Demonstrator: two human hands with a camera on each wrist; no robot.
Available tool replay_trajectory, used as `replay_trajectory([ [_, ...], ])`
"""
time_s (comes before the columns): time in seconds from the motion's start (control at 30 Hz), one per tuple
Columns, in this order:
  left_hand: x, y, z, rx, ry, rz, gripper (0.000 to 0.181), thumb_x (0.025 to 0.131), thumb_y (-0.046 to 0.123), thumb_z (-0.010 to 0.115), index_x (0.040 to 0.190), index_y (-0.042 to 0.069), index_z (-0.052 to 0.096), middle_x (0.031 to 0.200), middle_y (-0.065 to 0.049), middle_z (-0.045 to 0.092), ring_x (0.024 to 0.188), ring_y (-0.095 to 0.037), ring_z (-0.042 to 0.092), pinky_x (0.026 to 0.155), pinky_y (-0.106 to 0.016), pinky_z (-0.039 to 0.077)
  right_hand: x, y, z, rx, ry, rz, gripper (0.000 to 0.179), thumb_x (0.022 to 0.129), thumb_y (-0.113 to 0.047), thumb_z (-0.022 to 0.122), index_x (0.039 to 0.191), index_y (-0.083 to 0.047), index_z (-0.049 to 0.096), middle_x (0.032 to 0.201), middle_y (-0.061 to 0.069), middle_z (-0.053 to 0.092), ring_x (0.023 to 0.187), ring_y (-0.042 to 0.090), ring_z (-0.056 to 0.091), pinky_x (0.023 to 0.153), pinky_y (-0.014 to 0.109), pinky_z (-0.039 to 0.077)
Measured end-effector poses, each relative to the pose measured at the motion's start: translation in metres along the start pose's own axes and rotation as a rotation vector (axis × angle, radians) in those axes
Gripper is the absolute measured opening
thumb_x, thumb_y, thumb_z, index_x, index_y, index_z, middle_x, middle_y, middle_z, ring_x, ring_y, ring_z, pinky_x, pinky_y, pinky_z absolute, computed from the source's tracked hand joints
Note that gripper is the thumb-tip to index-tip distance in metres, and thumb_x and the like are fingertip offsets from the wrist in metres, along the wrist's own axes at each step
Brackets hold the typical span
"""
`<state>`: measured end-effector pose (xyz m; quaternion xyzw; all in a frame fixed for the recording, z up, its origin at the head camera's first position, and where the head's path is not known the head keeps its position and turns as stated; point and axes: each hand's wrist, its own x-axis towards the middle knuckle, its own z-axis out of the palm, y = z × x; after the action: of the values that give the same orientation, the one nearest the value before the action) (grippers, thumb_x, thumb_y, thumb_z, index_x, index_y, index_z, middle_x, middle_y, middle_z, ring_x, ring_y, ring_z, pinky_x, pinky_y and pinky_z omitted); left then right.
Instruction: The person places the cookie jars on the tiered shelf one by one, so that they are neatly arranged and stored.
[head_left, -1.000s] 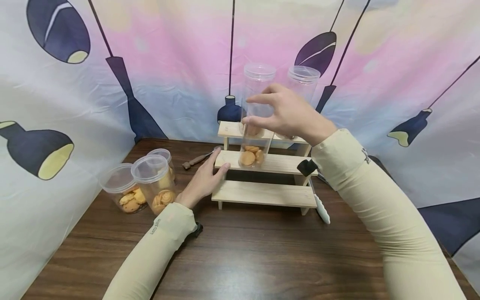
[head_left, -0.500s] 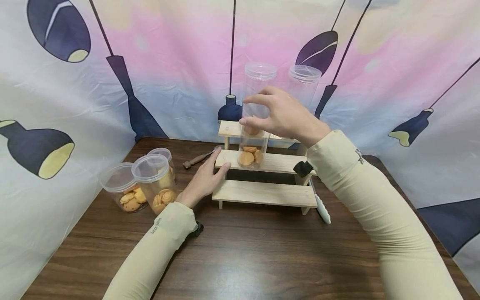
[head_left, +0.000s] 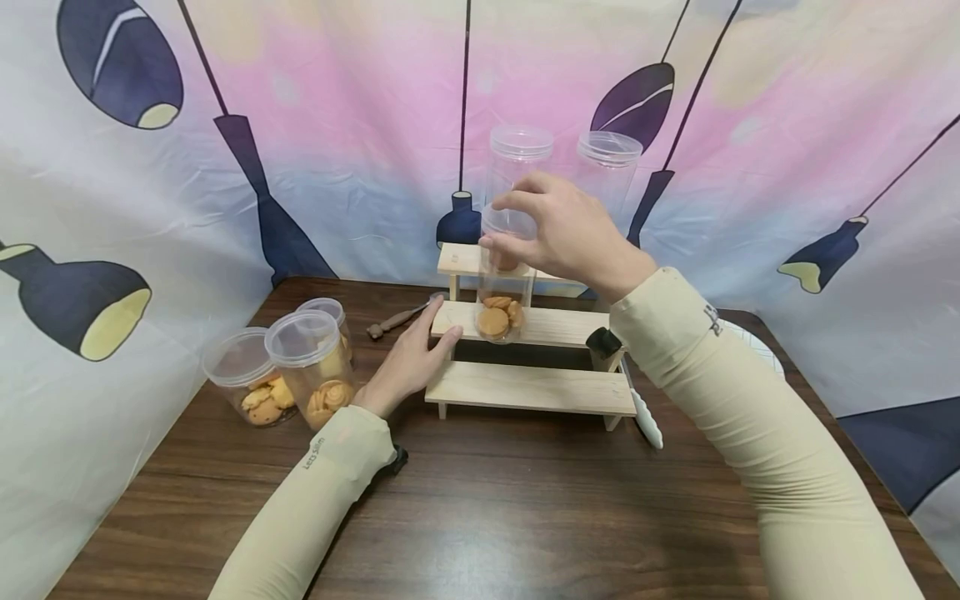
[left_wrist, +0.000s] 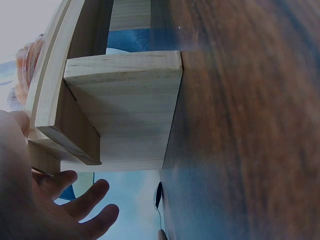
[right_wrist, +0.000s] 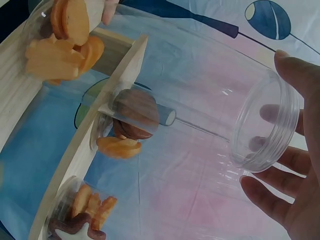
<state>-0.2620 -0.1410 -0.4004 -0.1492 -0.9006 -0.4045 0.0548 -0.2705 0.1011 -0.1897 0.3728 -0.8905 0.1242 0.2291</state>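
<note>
My right hand (head_left: 573, 233) grips the lidded top of a tall clear jar (head_left: 506, 287), thumb on one side and fingers round the other. Cookies (right_wrist: 65, 45) fill only its bottom, which stands at the front edge of the middle board of a three-tier wooden stand (head_left: 528, 387). The left hand (head_left: 408, 358) touches the left end of that middle board, thumb by its front corner and the other fingers spread beyond the end. Two similar jars are on the top board: a left one (head_left: 521, 158) partly behind my hand, and a right one (head_left: 609, 171).
Left on the dark wooden table (head_left: 480, 517) are a wide cookie jar (head_left: 243, 358), a taller one (head_left: 303, 350) and a smaller one (head_left: 330, 310). A wooden-handled spoon (head_left: 393, 321) lies behind the left hand. A white-handled tool (head_left: 647, 421) lies right of the stand, near a white round object (head_left: 757, 346).
The right hand and forearm have shifted slightly left with the jar, whose bottom is a little lower and farther left. More of the white round object shows. The left hand stays put.
</note>
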Motion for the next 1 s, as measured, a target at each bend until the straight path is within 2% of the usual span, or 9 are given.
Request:
replay_trajectory([
  [0.47, 0.001, 0.001, 0.0, 0.005, 0.004, 0.014, 0.076, 0.099, 0.066, 0.038, 0.161, 0.032, 0.012, 0.165, -0.008, 0.02, 0.149, -0.031, 0.025, 0.117, -0.055, 0.027, -0.002, 0.002, -0.001, -0.024, 0.018, -0.027, 0.052, 0.09, -0.053, 0.068, 0.123, -0.013, 0.072, 0.117, 0.011, 0.064, 0.104, 0.027, 0.06, 0.088, 0.046, 0.051],
  [0.7, 0.001, 0.001, 0.0, 0.002, -0.003, 0.011, 0.076, 0.098, 0.068, 0.037, 0.161, 0.035, 0.011, 0.166, -0.006, 0.019, 0.15, -0.03, 0.024, 0.117, -0.055, 0.027, -0.005, 0.003, -0.003, -0.008, 0.02, -0.026, 0.053, 0.091, -0.053, 0.067, 0.126, -0.014, 0.07, 0.122, 0.01, 0.063, 0.11, 0.028, 0.059, 0.094, 0.046, 0.049],
  [0.87, 0.0, 0.0, 0.0, 0.001, -0.006, 0.011, 0.076, 0.099, 0.067, 0.038, 0.161, 0.034, 0.01, 0.166, -0.008, 0.019, 0.15, -0.031, 0.023, 0.117, -0.056, 0.026, -0.01, 0.006, -0.007, -0.002, 0.033, -0.023, 0.056, 0.091, -0.053, 0.068, 0.129, -0.013, 0.068, 0.126, 0.012, 0.062, 0.115, 0.029, 0.058, 0.099, 0.046, 0.047],
  [1.0, -0.001, 0.0, 0.0, -0.005, -0.006, 0.01, 0.076, 0.099, 0.067, 0.038, 0.161, 0.034, 0.01, 0.166, -0.006, 0.018, 0.15, -0.031, 0.023, 0.117, -0.055, 0.026, -0.022, 0.011, -0.013, 0.02, 0.055, 0.017, 0.054, 0.092, -0.05, 0.068, 0.13, -0.012, 0.067, 0.127, 0.011, 0.061, 0.108, 0.027, 0.059, 0.094, 0.045, 0.049],
])
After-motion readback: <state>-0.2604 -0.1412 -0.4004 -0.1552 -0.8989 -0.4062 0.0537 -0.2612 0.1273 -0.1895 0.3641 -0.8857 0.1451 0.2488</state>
